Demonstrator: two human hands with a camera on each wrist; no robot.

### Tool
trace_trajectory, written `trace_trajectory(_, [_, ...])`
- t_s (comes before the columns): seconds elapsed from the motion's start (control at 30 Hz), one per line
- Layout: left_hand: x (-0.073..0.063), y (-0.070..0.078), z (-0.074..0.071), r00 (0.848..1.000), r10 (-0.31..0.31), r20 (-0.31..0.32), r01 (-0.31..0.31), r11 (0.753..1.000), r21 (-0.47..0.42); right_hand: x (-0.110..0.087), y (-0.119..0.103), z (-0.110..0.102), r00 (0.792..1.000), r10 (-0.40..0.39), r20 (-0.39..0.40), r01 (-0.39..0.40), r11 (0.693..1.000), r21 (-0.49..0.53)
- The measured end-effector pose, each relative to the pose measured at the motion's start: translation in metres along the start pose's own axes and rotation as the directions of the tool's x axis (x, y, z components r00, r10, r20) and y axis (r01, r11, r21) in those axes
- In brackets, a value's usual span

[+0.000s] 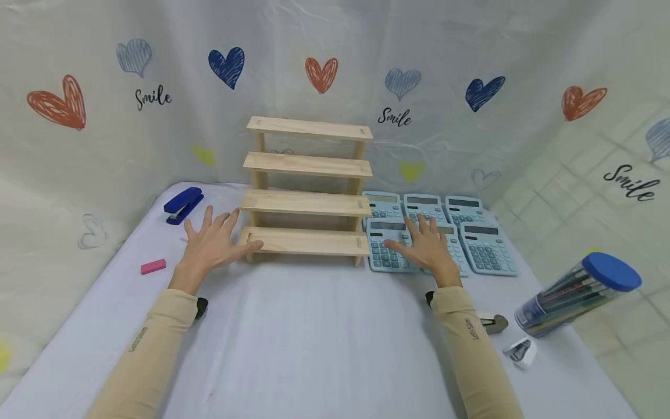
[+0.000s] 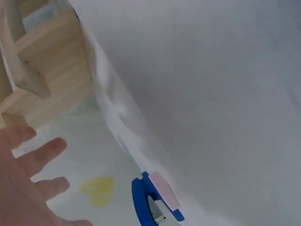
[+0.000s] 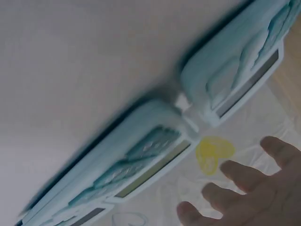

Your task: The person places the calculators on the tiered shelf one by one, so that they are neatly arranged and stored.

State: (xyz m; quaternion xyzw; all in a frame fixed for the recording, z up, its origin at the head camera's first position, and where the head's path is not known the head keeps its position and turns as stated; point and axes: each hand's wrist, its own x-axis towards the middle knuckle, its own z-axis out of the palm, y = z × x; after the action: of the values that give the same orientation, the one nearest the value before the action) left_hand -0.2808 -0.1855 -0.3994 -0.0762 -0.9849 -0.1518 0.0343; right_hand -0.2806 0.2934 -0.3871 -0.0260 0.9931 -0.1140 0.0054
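A four-tier wooden shelf (image 1: 306, 203) stands at the back middle of the table. Fingers spread wide, my left hand (image 1: 211, 244) hovers at its left end, and the thumb overlaps the lowest board in the head view. In the left wrist view that hand (image 2: 28, 188) holds nothing. My right hand (image 1: 426, 253) is spread over several light-blue calculators (image 1: 489, 250), laid in two rows right of the shelf. Its fingers partly hide the middle ones. The right wrist view shows the same hand (image 3: 254, 188) with nothing in its grasp, beside the calculators (image 3: 146, 150).
On the left lie a blue stapler (image 1: 183, 205) and a pink eraser (image 1: 153, 266). At the right, a clear tube of pencils (image 1: 576, 297) with a blue lid stands near a small white item (image 1: 521, 353) and a grey-brown object (image 1: 494, 323) partly behind my sleeve. A heart-print curtain (image 1: 319, 35) hangs behind.
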Motion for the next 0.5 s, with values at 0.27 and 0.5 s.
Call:
trace_trajectory(0.27, [0.002,0.01,0.01,0.995,0.097,0.034,-0.098,0.995,0.019,0.0,-0.023,0.013,0.992,0.038,0.122,-0.029,0.997,-0.077])
trace_trajectory(0.5, [0.004,0.014,0.009,0.989,0.134,0.064,-0.134,0.991,-0.001,0.01,-0.038,0.02,0.981,0.103,0.162,-0.077,0.984,-0.161])
